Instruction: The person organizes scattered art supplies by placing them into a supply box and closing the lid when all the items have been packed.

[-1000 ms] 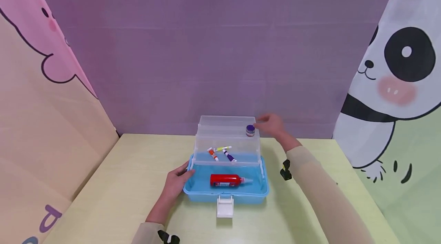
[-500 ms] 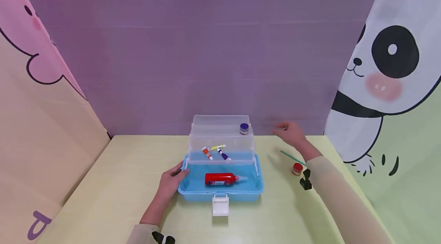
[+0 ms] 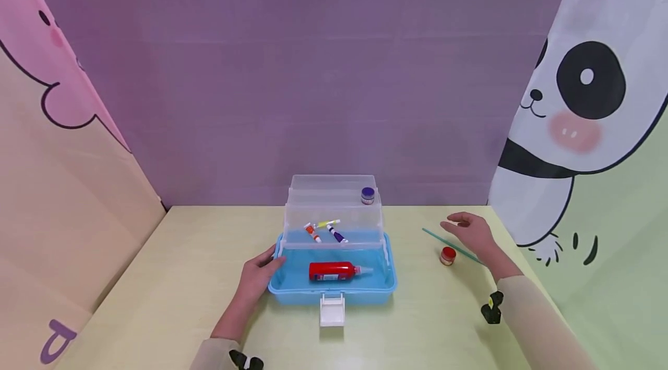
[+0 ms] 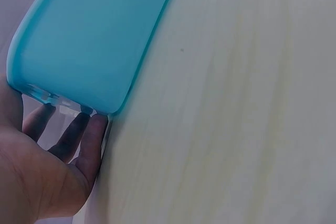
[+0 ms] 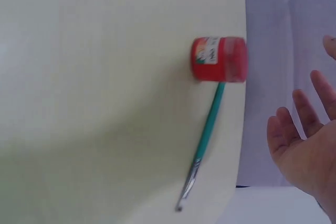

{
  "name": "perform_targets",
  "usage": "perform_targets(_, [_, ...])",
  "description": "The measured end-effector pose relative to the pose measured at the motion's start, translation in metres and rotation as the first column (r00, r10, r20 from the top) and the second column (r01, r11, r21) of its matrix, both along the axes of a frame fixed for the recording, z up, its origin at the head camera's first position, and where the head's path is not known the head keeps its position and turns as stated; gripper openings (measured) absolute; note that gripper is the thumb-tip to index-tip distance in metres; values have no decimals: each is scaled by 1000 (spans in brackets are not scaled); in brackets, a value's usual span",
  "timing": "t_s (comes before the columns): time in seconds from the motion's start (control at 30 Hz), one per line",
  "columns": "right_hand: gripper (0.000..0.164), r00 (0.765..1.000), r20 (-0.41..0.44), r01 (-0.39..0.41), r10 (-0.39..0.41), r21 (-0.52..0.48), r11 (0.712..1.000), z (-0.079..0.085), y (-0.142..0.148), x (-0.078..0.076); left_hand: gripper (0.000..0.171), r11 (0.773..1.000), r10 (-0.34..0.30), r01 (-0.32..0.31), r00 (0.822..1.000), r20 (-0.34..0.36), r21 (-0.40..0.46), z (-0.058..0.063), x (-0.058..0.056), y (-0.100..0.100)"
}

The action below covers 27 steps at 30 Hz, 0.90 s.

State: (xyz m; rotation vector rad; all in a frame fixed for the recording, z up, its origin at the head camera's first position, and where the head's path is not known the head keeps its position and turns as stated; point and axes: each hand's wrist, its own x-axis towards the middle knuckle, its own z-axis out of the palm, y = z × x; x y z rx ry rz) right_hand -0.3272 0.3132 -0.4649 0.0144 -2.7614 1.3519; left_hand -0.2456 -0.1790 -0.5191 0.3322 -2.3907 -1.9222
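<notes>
My left hand (image 3: 256, 277) grips the left end of a blue plastic box (image 3: 334, 298), thumb at the rim and fingers against the end wall. A red bottle (image 3: 331, 271) with a clear nozzle lies inside the box. On the clear trays (image 3: 313, 199) behind it are orange (image 3: 312, 233), yellow (image 3: 327, 223) and purple (image 3: 336, 234) paint tubes, with a purple-lidded jar (image 3: 367, 196) higher up. My right hand (image 3: 472, 234) holds nothing, its fingers loosely bent. It is over the table near a teal paintbrush (image 5: 210, 121) and a red paint jar (image 5: 218, 59).
A white latch (image 3: 331, 311) hangs from the box's front. The pale wooden table (image 3: 172, 289) meets a purple cloth wall (image 3: 334, 80) at the back. Printed side panels stand left and right, the right one with a panda (image 3: 532, 202).
My right hand has moved away from the purple-lidded jar, rightward and then down toward the paintbrush and red jar, which have come into view. The left hand keeps its grip.
</notes>
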Motion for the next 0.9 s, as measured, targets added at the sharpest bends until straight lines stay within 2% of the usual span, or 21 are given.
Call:
perform_targets(0.3, [64,999,12,-29,30,-92,995,-20,17,16,57,1000,0,0,1000,21,0,-1,0,-1])
perform_targets(0.47, [66,996,88,-24,34,-111,993,-25,20,23,57,1000,-1,1,1000,26,8,0,0,-1])
perform_targets(0.67, [67,991,111,-69,80,-99,993,-32,23,28,56,1000,7,-7,1000,3,29,-1,-1,-1])
perform_targets(0.9, [66,984,123,-122,133,-91,988,-45,29,26,56,1000,0,0,1000,2,29,0,1,0])
